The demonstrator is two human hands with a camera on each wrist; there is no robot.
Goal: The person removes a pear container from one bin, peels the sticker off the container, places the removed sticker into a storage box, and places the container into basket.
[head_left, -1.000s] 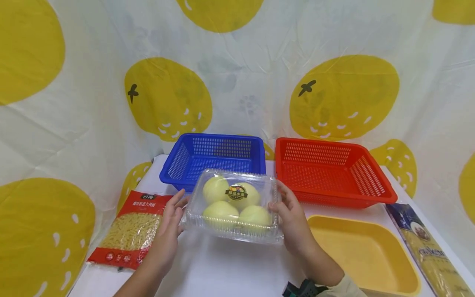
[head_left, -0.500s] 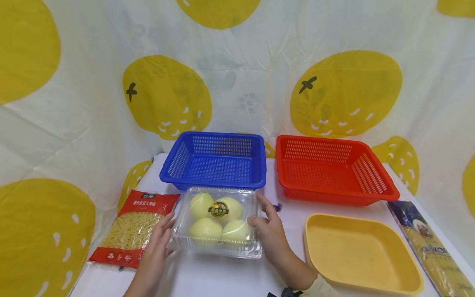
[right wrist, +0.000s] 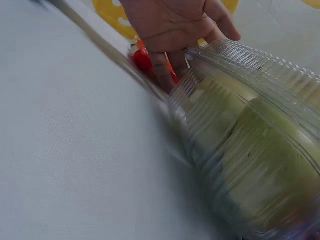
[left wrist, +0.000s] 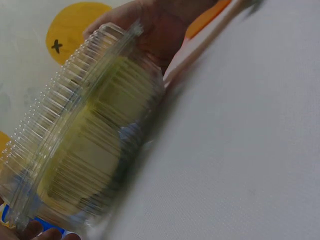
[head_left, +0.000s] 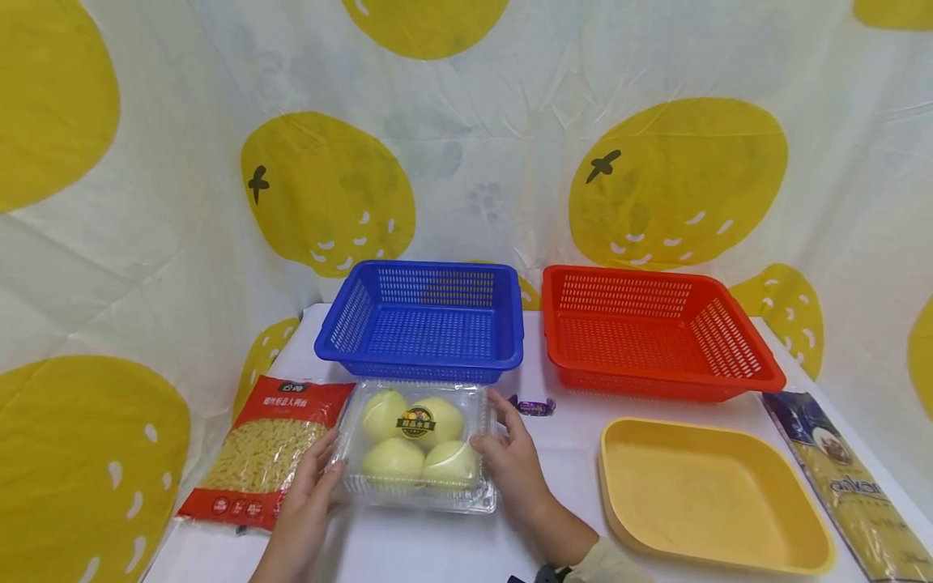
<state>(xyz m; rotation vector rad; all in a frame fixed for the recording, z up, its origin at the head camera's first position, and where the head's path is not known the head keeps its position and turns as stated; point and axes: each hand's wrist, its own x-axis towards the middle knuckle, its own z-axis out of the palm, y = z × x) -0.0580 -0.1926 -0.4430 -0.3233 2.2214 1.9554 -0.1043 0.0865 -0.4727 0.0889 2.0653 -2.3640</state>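
Observation:
A clear plastic clamshell box (head_left: 419, 445) with several pale green round fruits (head_left: 394, 461) and a dark label on its lid is between my two hands, just in front of the blue basket. My left hand (head_left: 304, 494) holds its left side, the thumb against the edge. On the opposite side my right hand (head_left: 513, 465) grips it, thumb on the lid and fingers along the side wall. In the left wrist view the box (left wrist: 85, 145) is low over the white tabletop; whether its base touches fully I cannot tell.
Behind stand a blue basket (head_left: 430, 332) and a red basket (head_left: 649, 336). A red pasta bag (head_left: 262, 453) lies left, by my left hand. Right of the box are a purple-wrapped candy (head_left: 535, 406), a yellow tray (head_left: 710, 494) and a gold-and-blue packet (head_left: 845, 486).
Both hands have brought the box down and to the left, from in front of the blue basket's rim to near the tabletop. The candy has come into view beside the right hand.

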